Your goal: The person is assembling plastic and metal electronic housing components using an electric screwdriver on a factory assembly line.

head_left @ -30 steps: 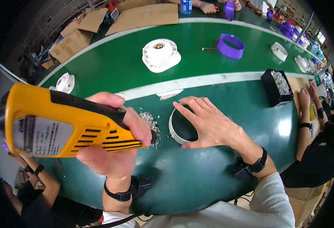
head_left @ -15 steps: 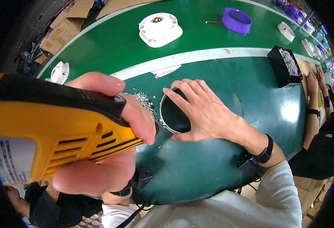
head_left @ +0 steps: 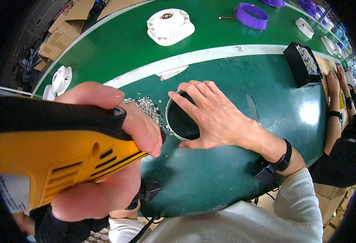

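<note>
1. here, the left hand [head_left: 105, 158] is raised close to the camera, fingers curled tight around a yellow and black electric screwdriver [head_left: 52, 158], thumb on top, the tool slanting down to the right.
2. the screwdriver's tip points at the near left rim of a round metal ring with a dark inside [head_left: 182, 121], which lies flat on the green table [head_left: 226, 182].
3. the right hand [head_left: 214, 117] rests palm down on the ring's right side, fingers spread and flat across its top rim, thumb along the near edge; it presses on the ring rather than closing around it.
4. the right forearm runs back toward the lower right, a black wrist strap [head_left: 284, 156] on it, a white sleeve behind.
5. a heap of small silver screws [head_left: 145, 106] lies just left of the ring, between it and the left hand's knuckles.
6. farther off, a white round housing [head_left: 170, 26] sits on the belt, and a black bin of screws [head_left: 301, 65] stands to the right.
</note>
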`<state>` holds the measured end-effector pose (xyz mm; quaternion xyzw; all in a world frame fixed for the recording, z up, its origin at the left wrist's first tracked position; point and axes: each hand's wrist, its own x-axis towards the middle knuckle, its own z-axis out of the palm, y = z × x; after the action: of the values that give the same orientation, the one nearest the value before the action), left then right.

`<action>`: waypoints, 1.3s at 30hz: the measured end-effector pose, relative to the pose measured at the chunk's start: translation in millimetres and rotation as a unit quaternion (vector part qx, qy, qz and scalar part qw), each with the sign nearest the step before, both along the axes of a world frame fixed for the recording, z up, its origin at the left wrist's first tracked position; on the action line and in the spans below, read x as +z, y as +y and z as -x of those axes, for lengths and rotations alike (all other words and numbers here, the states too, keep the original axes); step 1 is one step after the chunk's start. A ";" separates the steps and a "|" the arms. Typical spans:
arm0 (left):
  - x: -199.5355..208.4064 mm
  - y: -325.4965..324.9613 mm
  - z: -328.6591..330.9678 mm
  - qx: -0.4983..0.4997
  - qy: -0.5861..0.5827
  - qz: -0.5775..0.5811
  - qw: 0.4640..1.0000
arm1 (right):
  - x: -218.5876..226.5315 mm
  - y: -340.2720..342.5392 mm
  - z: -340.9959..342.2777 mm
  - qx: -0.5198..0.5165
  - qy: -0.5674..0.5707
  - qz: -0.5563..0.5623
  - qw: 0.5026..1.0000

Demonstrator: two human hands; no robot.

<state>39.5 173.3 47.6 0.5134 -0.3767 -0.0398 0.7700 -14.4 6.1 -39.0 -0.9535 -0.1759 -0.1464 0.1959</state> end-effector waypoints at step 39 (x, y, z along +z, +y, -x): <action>3.9 8.4 -10.8 0.029 -0.006 -0.006 1.000 | -2.9 -1.5 0.4 -0.001 0.026 0.005 1.000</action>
<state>50.3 181.7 51.5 0.5294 -0.3657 -0.0168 0.7654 -14.8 4.6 -42.0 -0.9581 -0.1707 -0.1212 0.1953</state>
